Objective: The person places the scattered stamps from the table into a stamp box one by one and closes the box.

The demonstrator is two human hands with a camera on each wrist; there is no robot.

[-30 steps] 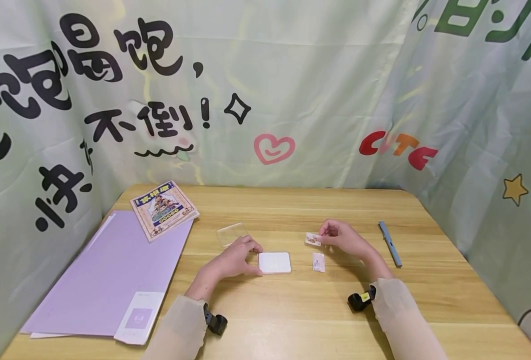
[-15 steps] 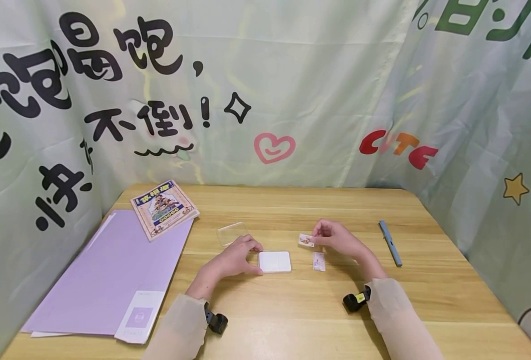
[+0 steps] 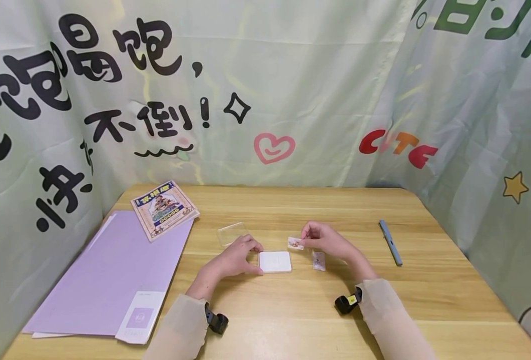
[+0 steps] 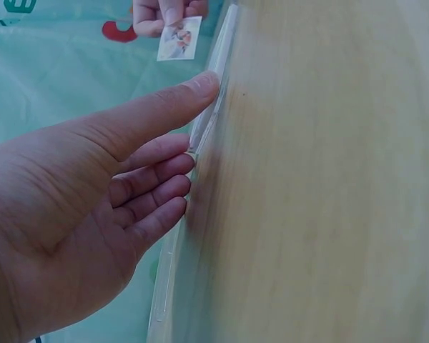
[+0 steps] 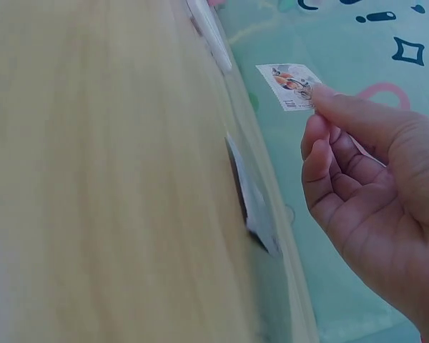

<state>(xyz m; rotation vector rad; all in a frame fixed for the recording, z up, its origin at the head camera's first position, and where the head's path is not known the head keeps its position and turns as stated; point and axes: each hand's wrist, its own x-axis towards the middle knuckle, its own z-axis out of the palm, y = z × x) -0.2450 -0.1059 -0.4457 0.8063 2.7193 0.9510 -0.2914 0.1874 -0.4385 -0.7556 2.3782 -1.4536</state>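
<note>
A postage stamp (image 5: 287, 86) with a perforated edge and a coloured picture is pinched between the thumb and fingers of my right hand (image 3: 330, 241), raised over the table. In the head view the stamp lies just behind and right of a small flat box (image 3: 275, 262) with a white inside. My left hand (image 3: 234, 257) holds that box at its left end, thumb at the near corner and fingers at the far one. The left wrist view shows the thumb and fingertips of the left hand (image 4: 93, 186) along the box's clear edge. A small pale purple packet (image 3: 319, 261) lies below the right hand.
A clear lid (image 3: 231, 234) lies behind the left hand. On the left are a large purple folder (image 3: 107, 270), a booklet (image 3: 165, 210) and a white card packet (image 3: 140, 317). A blue pen (image 3: 390, 243) lies on the right. Printed curtains (image 3: 319, 100) stand behind the table.
My right hand has moved left with the stamp, from above the pale packet toward the white box. The left hand and the box have stayed put.
</note>
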